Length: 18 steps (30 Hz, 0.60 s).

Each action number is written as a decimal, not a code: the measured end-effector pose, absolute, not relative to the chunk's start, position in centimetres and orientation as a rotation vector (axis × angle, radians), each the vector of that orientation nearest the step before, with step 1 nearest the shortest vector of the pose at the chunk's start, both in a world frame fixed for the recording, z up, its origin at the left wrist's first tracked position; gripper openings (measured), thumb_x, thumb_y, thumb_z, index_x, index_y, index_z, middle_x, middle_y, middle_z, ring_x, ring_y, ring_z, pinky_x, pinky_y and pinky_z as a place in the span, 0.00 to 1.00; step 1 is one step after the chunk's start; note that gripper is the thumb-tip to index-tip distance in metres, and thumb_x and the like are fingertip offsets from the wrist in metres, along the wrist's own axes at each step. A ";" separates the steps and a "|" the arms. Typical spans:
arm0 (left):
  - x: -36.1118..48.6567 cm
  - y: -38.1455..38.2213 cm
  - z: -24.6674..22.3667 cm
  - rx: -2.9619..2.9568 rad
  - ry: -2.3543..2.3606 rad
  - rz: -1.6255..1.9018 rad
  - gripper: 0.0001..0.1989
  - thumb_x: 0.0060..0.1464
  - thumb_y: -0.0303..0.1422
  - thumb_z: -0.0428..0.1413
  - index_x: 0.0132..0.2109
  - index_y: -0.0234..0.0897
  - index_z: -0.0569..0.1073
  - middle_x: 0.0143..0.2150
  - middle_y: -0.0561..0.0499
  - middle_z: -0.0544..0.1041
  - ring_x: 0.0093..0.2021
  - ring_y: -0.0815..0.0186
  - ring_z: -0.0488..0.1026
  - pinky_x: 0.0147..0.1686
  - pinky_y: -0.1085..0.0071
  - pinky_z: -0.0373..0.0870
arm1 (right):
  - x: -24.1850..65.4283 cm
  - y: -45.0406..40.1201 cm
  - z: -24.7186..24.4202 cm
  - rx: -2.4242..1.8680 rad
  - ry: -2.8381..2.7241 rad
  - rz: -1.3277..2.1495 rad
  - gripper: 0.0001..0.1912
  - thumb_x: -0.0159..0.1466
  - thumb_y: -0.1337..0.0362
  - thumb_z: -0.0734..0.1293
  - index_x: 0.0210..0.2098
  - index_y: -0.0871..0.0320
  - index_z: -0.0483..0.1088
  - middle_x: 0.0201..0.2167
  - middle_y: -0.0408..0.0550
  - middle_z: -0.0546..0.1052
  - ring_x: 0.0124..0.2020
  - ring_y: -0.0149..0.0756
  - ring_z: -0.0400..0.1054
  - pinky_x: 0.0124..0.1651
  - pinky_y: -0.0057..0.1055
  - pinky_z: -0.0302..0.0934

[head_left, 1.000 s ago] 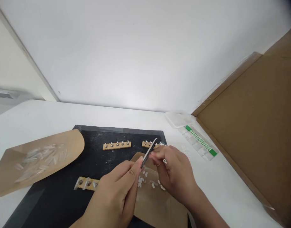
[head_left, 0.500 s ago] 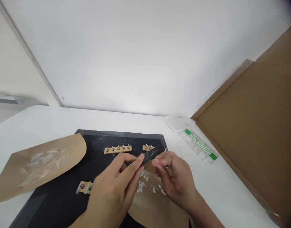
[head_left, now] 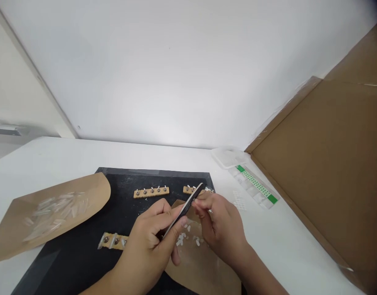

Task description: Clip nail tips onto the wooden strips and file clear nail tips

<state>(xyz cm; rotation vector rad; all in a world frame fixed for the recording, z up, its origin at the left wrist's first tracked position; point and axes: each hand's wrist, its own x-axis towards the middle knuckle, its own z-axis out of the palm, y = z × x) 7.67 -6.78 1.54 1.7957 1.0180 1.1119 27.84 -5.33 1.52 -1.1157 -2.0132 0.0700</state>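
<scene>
My left hand point(head_left: 153, 241) grips a nail file point(head_left: 190, 205), dark on its broad face with a pale edge. The file slants up to the right over the work mat. My right hand point(head_left: 222, 223) is closed in a pinch against the file's right side, on a tiny pale piece point(head_left: 194, 201) mostly hidden by the fingertips. Below both hands lies a brown paper sheet point(head_left: 213, 270) with several small white nail-tip-like pieces point(head_left: 181, 237) on it. Behind them, strips with metal studs point(head_left: 151, 192) carry small white pieces standing up.
A black mat point(head_left: 74, 262) covers much of the white table. On the left, brown paper point(head_left: 99, 186) bears clear elongated pieces point(head_left: 61, 209). Another studded strip point(head_left: 113, 241) lies partly behind my left hand. At right are a green-striped clear packet point(head_left: 256, 184), a clear plastic tray point(head_left: 228, 157) and a cardboard panel point(head_left: 323, 164).
The nail file has turned from showing its broad dark face to nearly edge-on, and it slants more steeply. My left hand has rotated with it. My right hand keeps its pinch, slightly further left.
</scene>
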 end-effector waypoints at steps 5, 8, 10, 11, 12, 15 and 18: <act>7.5 -7.1 1.0 1.843 0.990 1.131 0.16 0.73 0.32 0.52 0.37 0.39 0.82 0.29 0.54 0.66 0.25 0.71 0.73 0.24 0.78 0.74 | 28.2 -5.7 1.8 -1.093 -2.166 0.264 0.10 0.75 0.69 0.62 0.36 0.53 0.63 0.28 0.40 0.76 0.27 0.32 0.69 0.32 0.28 0.57; 7.5 -7.2 0.8 1.840 0.989 1.138 0.14 0.73 0.31 0.52 0.46 0.41 0.84 0.30 0.54 0.65 0.27 0.71 0.72 0.23 0.79 0.72 | 28.3 -5.5 1.9 -1.092 -2.069 0.235 0.10 0.75 0.69 0.63 0.36 0.53 0.62 0.28 0.39 0.75 0.27 0.31 0.68 0.33 0.27 0.57; 7.5 -7.2 0.8 1.863 1.015 1.142 0.14 0.73 0.31 0.53 0.50 0.42 0.84 0.30 0.54 0.64 0.28 0.70 0.72 0.23 0.79 0.71 | 28.4 -5.4 2.0 -1.108 -2.054 0.229 0.09 0.75 0.69 0.62 0.37 0.53 0.62 0.28 0.39 0.75 0.28 0.31 0.68 0.33 0.27 0.57; 7.5 -7.1 0.8 1.884 1.027 1.144 0.14 0.73 0.31 0.53 0.50 0.42 0.84 0.30 0.54 0.64 0.29 0.69 0.72 0.23 0.78 0.71 | 28.4 -5.5 2.0 -1.118 -2.089 0.254 0.09 0.75 0.69 0.62 0.37 0.53 0.63 0.28 0.39 0.75 0.28 0.31 0.68 0.33 0.27 0.57; 7.5 -7.1 0.9 1.907 1.033 1.142 0.14 0.73 0.30 0.53 0.50 0.42 0.85 0.30 0.54 0.64 0.29 0.69 0.71 0.24 0.77 0.71 | 28.4 -5.5 2.1 -1.122 -2.141 0.295 0.09 0.75 0.69 0.62 0.37 0.53 0.63 0.28 0.39 0.75 0.28 0.32 0.68 0.33 0.27 0.57; 7.6 -7.0 1.1 1.954 1.032 1.146 0.15 0.72 0.30 0.53 0.49 0.42 0.85 0.29 0.54 0.64 0.29 0.68 0.69 0.26 0.75 0.70 | 28.4 -5.6 2.1 -1.116 -2.215 0.390 0.10 0.75 0.69 0.61 0.36 0.53 0.62 0.28 0.39 0.75 0.27 0.32 0.68 0.32 0.27 0.56; 7.6 -6.9 1.2 1.945 1.046 1.161 0.14 0.72 0.30 0.53 0.52 0.43 0.84 0.30 0.54 0.64 0.29 0.67 0.69 0.28 0.74 0.70 | 28.4 -5.4 2.2 -1.108 -2.070 0.330 0.09 0.75 0.68 0.62 0.37 0.53 0.63 0.29 0.39 0.75 0.28 0.31 0.69 0.32 0.27 0.57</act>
